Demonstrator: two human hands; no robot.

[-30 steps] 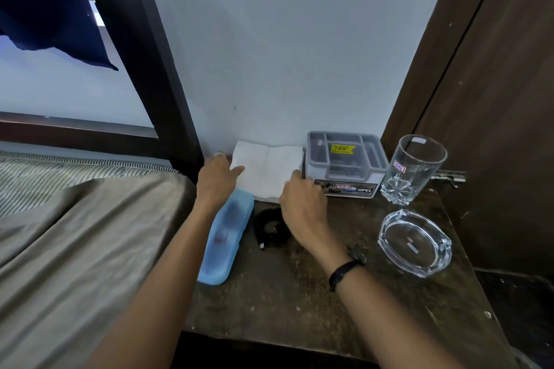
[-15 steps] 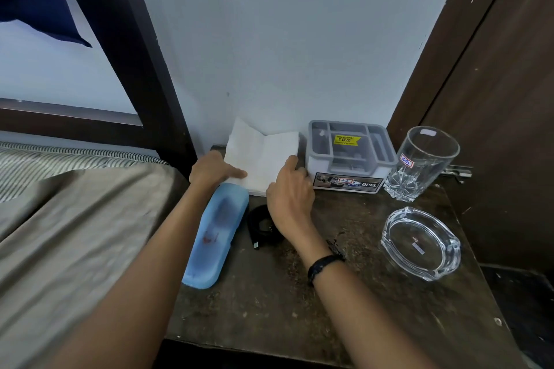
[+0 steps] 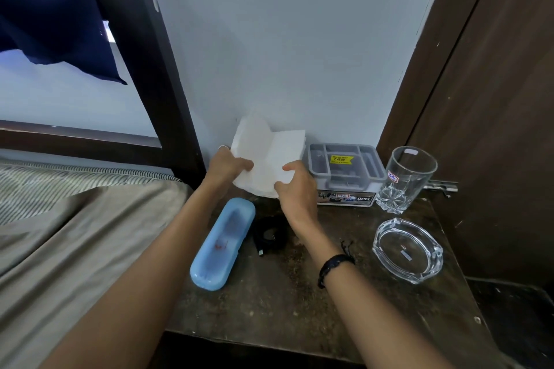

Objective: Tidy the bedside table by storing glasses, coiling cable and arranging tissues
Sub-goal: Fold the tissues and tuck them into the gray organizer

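A stack of white tissues (image 3: 267, 153) is lifted off the dark bedside table (image 3: 299, 308), tilted up against the wall. My left hand (image 3: 226, 166) grips its left edge and my right hand (image 3: 296, 189) grips its lower right corner. A closed light-blue glasses case (image 3: 223, 244) lies on the table below my left hand. Beside it on the right rests a coiled black cable (image 3: 269, 235), its plug end pointing toward me.
A grey compartment box (image 3: 346, 174) stands at the back by the wall. To its right stand a drinking glass (image 3: 404, 178) and a glass ashtray (image 3: 407, 250). The bed (image 3: 60, 234) borders the table on the left, a brown door (image 3: 494, 99) on the right.
Both hands have raised the tissue stack from flat on the table to a tilted position against the wall. The case and cable have not moved.
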